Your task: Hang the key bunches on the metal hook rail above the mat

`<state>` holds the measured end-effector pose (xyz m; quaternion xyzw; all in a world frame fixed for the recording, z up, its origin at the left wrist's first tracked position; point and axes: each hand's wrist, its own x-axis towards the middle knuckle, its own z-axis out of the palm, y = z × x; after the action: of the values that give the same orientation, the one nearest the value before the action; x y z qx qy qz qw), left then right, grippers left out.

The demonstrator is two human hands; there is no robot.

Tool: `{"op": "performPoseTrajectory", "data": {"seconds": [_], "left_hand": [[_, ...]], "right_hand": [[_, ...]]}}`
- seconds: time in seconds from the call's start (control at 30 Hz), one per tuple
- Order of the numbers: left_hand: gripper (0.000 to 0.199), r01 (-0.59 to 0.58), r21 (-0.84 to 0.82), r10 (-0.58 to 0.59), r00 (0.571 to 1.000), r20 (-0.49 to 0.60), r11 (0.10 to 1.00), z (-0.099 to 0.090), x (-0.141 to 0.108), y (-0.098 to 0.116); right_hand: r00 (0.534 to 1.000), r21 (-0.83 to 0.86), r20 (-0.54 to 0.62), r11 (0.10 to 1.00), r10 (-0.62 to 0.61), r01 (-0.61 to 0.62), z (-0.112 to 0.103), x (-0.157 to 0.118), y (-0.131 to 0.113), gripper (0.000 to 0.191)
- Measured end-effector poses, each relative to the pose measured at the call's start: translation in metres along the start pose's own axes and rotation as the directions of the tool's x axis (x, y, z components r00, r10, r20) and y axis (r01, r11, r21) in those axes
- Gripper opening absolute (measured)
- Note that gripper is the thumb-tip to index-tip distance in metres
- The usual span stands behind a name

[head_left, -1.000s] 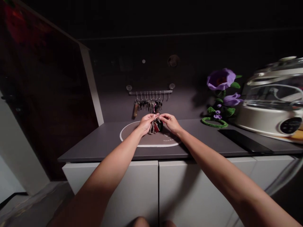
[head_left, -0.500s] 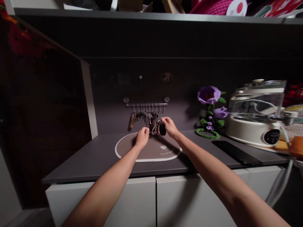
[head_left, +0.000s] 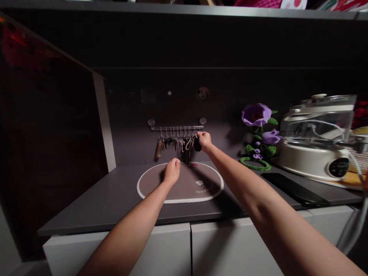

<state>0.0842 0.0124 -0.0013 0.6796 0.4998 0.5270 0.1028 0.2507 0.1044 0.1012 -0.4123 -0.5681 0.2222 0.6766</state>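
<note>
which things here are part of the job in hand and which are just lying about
In use, it seems:
- black fob at the right hand
- clear rail
- keys hanging below it

Apparently just lying about:
- purple flowers
- black flat slab
- white appliance
- oval mat

Keys (head_left: pixel 176 142) hang on a rack (head_left: pixel 176 128) behind the mat (head_left: pixel 184 193).

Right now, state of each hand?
Left hand: closed, fingers curled above the mat; can't tell if anything is in its grip.
Right hand: closed, holding keys at the right end of the rail.
</note>
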Motion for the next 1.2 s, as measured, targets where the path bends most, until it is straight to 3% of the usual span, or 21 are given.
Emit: {"op": "performPoseTrajectory", "data": {"seconds": [0.1,0.3,0.8,1.2], "left_hand": [[0.021,0.006,-0.001,-0.006,1.0,-0.005,1.0,0.001,0.0,0.0],[0.023,0.006,0.03,-0.006,1.0,-0.002,1.0,0.002,0.002,-0.005],[0.023,-0.013,-0.041,0.014,0.999,0.03,0.999,0.006,0.003,-0.012],[0.019,-0.001,-0.108,0.005,0.999,0.034,0.994,0.007,0.002,-0.009]], "right_hand": [[0.985,-0.049,-0.161,0.996,0.067,-0.076,0.006,0.003,0.0,0.027],[0.966,-0.119,-0.23,0.981,0.12,-0.15,0.01,0.005,0.002,0.021],[0.991,-0.132,-0.118,0.988,0.06,-0.075,0.0,0.008,0.027,0.018],[0.999,-0.233,-0.039,0.971,0.038,-0.046,-0.008,0.001,0.021,0.017]]}}
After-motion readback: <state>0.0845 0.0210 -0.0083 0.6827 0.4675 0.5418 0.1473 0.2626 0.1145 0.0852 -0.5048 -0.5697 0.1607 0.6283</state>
